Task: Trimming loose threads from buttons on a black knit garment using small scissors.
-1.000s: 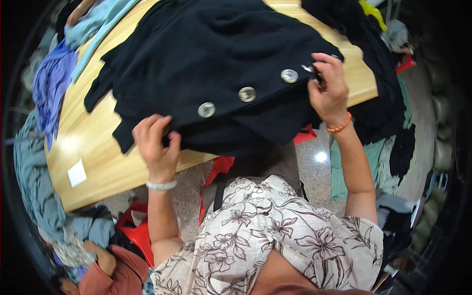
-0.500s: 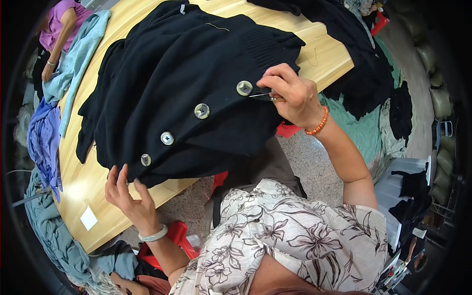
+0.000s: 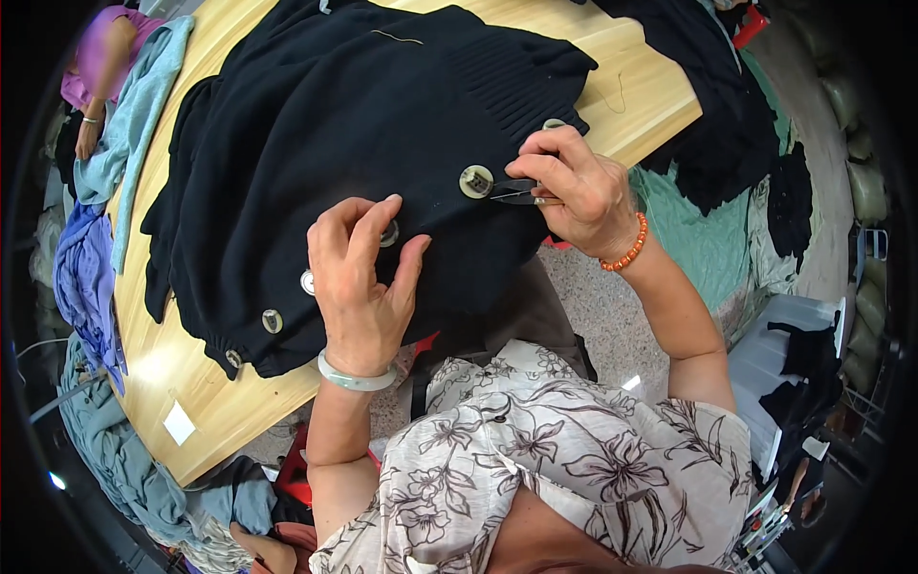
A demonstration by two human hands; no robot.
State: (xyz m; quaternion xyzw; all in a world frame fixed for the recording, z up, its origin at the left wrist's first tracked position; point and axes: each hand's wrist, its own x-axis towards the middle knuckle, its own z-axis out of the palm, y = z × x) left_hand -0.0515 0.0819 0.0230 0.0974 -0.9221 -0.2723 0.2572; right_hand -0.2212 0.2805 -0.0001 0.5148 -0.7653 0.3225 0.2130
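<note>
A black knitted cardigan (image 3: 316, 124) lies spread before me, with a row of large round buttons running along its near edge. In my right hand (image 3: 579, 187) is a small pair of dark thread snips (image 3: 514, 192), their tips close beside a pale-rimmed button (image 3: 475, 181). Another button (image 3: 554, 123) peeks out behind that hand's knuckles. My left hand (image 3: 361, 273) hovers over the middle of the row, thumb and fingers apart. It partly covers a greyish button (image 3: 388, 232) and a lighter button (image 3: 307, 282). Two more buttons sit toward the lower left.
The cardigan rests on a wood-grain table (image 3: 229, 421), where a white paper square (image 3: 179, 423) and a loose thread (image 3: 620, 94) lie. Blue and grey-green garments hang along the left side. Dark garments (image 3: 703, 134) drape at the right. A person in purple (image 3: 107, 57) stands far left.
My left hand has moved right and up, from the cardigan's lower left corner to its middle buttons. The button row has slid toward the lower left, bringing another button into view at each end.
</note>
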